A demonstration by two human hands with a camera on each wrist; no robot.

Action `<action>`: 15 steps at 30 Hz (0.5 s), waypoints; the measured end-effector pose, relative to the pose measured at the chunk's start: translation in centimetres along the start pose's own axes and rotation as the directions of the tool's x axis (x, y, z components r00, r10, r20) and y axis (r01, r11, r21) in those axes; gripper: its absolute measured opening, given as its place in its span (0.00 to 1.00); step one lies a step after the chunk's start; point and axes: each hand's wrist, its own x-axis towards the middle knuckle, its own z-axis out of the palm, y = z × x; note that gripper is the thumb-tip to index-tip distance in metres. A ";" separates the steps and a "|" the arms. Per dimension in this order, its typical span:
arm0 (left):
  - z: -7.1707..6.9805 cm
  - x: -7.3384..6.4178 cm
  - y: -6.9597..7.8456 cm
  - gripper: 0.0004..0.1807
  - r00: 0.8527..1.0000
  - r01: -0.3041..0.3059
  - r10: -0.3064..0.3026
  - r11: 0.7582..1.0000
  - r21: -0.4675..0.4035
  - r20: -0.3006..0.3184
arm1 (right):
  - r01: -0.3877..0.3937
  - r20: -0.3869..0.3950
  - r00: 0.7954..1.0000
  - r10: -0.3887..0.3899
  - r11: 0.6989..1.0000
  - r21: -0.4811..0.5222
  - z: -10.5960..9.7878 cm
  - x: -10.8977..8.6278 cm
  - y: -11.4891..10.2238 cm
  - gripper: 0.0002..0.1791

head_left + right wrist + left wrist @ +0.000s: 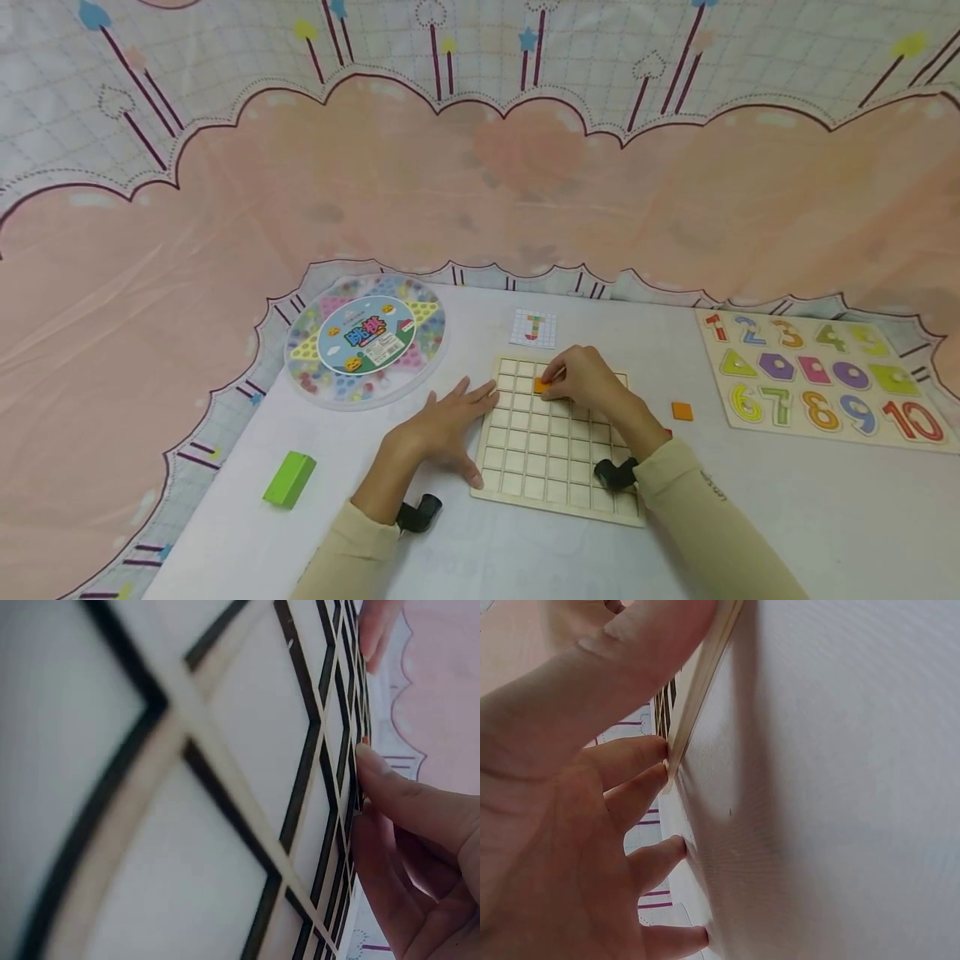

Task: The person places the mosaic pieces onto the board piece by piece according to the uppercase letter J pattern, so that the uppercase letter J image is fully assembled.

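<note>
A wooden grid board (525,467) with rows of square cells lies flat in front of me. With thumb and fingers my right hand (583,382) pinches an orange square tile (540,385) at a cell near the board's far edge; in the right wrist view only a sliver of that tile shows past the fingertips. My left hand (444,423) is spread along the board's left side, its thumb by the near corner and fingertips at the edge. The left wrist view has the thumb (592,690) against the board's rim (705,682).
Behind the board lies a small pattern card (533,328). To the right are a loose orange tile (682,411) and a number-and-shape puzzle board (787,367); a red piece peeks from behind my right wrist. A round checkers set (366,337) and a green box (289,479) lie left.
</note>
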 end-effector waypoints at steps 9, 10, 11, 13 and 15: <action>-0.2 0.2 0.3 0.67 1.000 -0.004 0.003 1.000 0.030 0.016 | -0.045 0.021 0.999 0.044 0.998 0.037 -0.2 0.3 0.1 0.09; -0.1 0.2 0.3 0.67 1.000 -0.003 0.003 0.999 0.035 0.018 | -0.044 0.024 0.999 0.043 0.998 0.039 -0.1 0.3 0.2 0.09; -0.1 0.2 0.3 0.68 1.000 -0.001 0.000 0.999 0.040 0.022 | -0.043 0.027 0.999 0.042 0.998 0.041 -0.1 0.3 0.2 0.09; 0.0 0.1 0.3 0.68 1.000 0.000 -0.002 0.999 0.046 0.025 | -0.039 0.032 0.999 0.038 0.998 0.044 0.1 0.3 0.2 0.08; 0.1 0.1 0.4 0.68 1.000 0.000 -0.001 0.999 0.049 0.027 | -0.043 0.031 0.999 0.041 0.998 0.048 0.1 0.2 0.2 0.08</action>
